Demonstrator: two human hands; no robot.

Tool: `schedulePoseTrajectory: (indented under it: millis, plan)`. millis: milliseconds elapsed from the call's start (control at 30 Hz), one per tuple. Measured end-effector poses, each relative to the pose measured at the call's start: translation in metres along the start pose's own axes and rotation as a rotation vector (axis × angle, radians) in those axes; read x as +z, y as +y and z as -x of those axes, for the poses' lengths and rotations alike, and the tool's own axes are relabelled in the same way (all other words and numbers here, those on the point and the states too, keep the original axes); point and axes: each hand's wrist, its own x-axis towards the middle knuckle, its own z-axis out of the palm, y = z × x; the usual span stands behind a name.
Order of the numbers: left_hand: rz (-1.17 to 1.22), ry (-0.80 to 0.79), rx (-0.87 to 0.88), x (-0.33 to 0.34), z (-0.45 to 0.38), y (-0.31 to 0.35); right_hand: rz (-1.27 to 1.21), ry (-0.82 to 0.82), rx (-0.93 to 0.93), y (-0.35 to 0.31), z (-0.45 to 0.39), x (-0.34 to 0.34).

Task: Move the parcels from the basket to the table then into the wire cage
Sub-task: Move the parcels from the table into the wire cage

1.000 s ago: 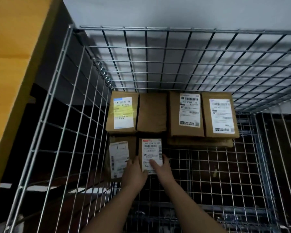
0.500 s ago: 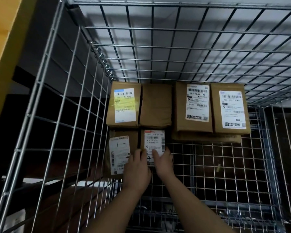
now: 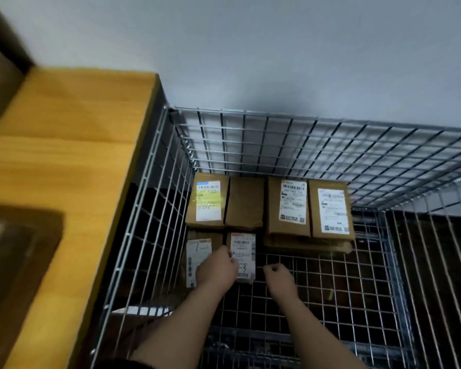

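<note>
Head view: left hand (image 3: 216, 270) fingers rest on the labelled parcel (image 3: 242, 253) inside the wire cage (image 3: 277, 139), right hand (image 3: 278, 275) loosely curled and empty beside it; a careless withdrawal could skew it.

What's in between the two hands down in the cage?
In the head view, between the left hand and right hand lies the small labelled parcel, then bare wire floor.

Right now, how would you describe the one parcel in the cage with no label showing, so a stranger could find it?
Look into the wire cage beside the yellow table. Four parcels line its far wall; the plain parcel is second from the left. Every parcel around it shows a white label, while its brown top is bare.
</note>
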Motion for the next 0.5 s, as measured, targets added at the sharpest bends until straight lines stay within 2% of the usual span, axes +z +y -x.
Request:
schedulePoseTrajectory:
  millis: [133,267,500]
  plan:
    - [0.069,0.041,-0.015,-0.064,0.065,0.04,0.031,0.033,-0.063,-0.046,0.066,-0.039]
    - [0.143,0.161,0.048,-0.145,0.135,0.066,0.004,0.051,-0.205,-0.128,0.134,-0.078]
    - [0.239,0.427,0.066,-0.268,0.238,0.034,-0.081,0.048,-0.514,-0.258,0.257,-0.091]
